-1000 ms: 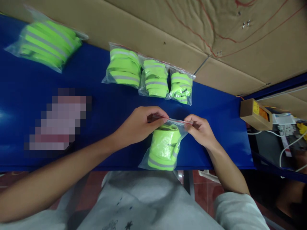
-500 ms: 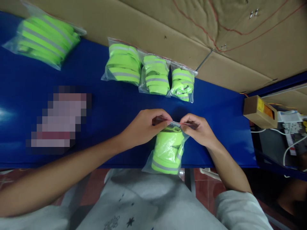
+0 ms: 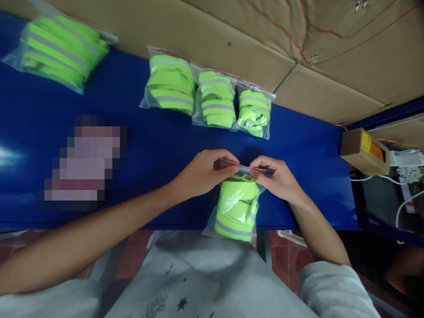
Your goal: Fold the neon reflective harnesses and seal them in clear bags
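A clear zip bag (image 3: 236, 210) with rolled neon-yellow reflective strap inside hangs at the front edge of the blue table. My left hand (image 3: 212, 170) pinches the left part of its red-lined top edge between thumb and fingers. At the right part of the same edge, my right hand (image 3: 273, 174) pinches too, a short gap from the left. The bag's mouth looks flat between them; whether the seal is closed I cannot tell. Behind stand three filled bags in a row: a larger one (image 3: 170, 84), a middle one (image 3: 217, 99) and a smaller one (image 3: 254, 112).
Another big filled bag (image 3: 62, 51) lies at the back left. A blurred-out flat item (image 3: 86, 161) rests on the blue table (image 3: 159, 141). Brown padded panel (image 3: 251, 53) runs along the back. At right are a cardboard box (image 3: 362, 150) and white cables.
The bag's lower part has shifted slightly to the right. Both hands keep their pinch on its top edge. The camera view has moved a little.
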The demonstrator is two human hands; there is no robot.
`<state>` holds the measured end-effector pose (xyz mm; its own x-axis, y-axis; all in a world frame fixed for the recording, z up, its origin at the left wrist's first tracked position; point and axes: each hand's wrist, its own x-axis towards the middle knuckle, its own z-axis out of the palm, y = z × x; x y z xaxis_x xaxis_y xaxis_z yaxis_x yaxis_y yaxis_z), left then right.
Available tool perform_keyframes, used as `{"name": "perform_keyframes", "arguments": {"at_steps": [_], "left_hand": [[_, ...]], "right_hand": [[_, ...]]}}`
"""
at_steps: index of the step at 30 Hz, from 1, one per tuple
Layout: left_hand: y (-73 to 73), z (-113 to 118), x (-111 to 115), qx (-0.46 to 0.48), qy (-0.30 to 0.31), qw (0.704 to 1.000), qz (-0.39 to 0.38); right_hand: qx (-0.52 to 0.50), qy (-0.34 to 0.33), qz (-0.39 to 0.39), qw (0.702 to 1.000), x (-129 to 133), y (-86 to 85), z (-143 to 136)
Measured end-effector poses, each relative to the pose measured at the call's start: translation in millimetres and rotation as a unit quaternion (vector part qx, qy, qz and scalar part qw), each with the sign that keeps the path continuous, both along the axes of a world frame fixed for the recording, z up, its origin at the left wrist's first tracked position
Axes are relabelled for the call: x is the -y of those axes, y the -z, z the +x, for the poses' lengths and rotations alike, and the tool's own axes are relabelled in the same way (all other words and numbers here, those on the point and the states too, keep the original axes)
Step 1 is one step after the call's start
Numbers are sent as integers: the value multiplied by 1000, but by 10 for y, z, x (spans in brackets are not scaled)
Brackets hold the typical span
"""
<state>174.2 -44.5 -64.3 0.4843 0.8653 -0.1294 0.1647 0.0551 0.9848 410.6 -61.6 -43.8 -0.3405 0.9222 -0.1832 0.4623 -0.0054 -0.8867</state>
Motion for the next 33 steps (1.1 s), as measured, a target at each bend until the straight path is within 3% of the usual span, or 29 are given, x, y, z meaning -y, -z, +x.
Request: {"name": "perform_keyframes", "arguments": {"at_steps": [5,10,18,25,33], "left_hand": [[-15,16,24,-15,1,1000,15],[-23,48,45,-6,-4,999,36],[16,50,10,-3,0,1000,26],[-6,-39,-85,35,5,997,-64],[-36,-42,-34,13,0,1000,3]], "right_hand": [[1,-6,-15,1000,-2,-5,0],[9,18,18,1000,7,-11,-33],[13,-2,40,999,23,-12,-39],[20,-4,57,998,8,0,71],[46,-17,96,994,12,9,56]]}}
